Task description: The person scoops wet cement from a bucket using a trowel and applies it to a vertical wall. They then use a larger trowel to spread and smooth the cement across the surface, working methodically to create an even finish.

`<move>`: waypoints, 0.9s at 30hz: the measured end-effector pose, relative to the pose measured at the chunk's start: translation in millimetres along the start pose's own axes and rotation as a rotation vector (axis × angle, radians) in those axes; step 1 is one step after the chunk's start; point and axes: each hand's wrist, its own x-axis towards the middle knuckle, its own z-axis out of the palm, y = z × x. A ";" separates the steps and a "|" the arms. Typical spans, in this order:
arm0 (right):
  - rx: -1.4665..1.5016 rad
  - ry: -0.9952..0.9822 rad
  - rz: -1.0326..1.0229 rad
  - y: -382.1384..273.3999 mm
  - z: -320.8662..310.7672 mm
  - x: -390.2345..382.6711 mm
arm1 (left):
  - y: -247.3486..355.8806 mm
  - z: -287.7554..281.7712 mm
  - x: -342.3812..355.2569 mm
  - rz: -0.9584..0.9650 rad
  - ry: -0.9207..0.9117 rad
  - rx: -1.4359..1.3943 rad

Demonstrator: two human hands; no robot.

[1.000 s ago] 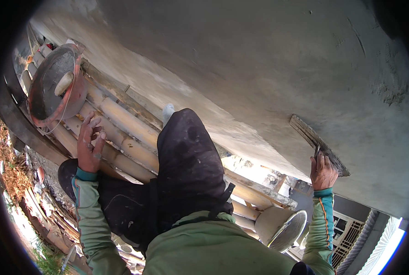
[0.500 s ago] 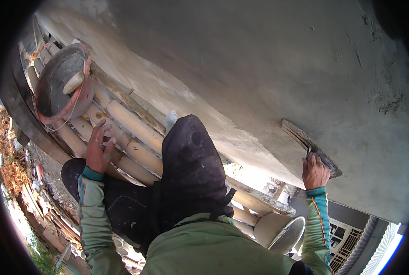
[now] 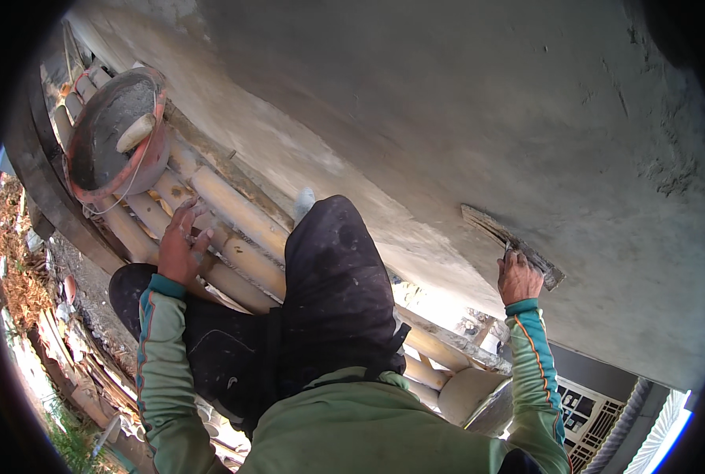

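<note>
My right hand [image 3: 520, 278] is wrapped round the handle of a plastering float [image 3: 498, 229], a long flat tool crusted with mortar. Its face lies against the grey plastered wall [image 3: 415, 103]. At the left, my left hand [image 3: 182, 243] hangs in the air above bamboo poles, fingers apart and holding nothing. Just beyond it stands a reddish bucket [image 3: 159, 150] with grey mortar inside and a thin wire handle. A pale rounded object [image 3: 136, 133] rests in the bucket, its kind unclear.
I sit on a platform of bamboo poles [image 3: 238, 209] beside the wall. A second, light-coloured bucket [image 3: 463, 395] stands near my right forearm. A dark curved beam [image 3: 60, 209] edges the platform on the left. Debris [image 3: 76, 355] lies on the ground below.
My right hand and the float have slid left and slightly up along the wall. My left hand stays open, shifted a little right in the picture as the view moved.
</note>
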 end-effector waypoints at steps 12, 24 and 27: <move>0.076 0.103 0.001 -4.4 -15.1 -41.7 | -11.2 3.1 7.9 0.013 -0.003 0.044; 0.319 0.214 0.152 51.9 53.3 -97.2 | -4.1 0.3 8.8 -0.110 -0.057 0.110; 0.426 0.259 0.103 16.1 68.4 -62.7 | -32.5 6.7 4.9 0.010 -0.040 0.132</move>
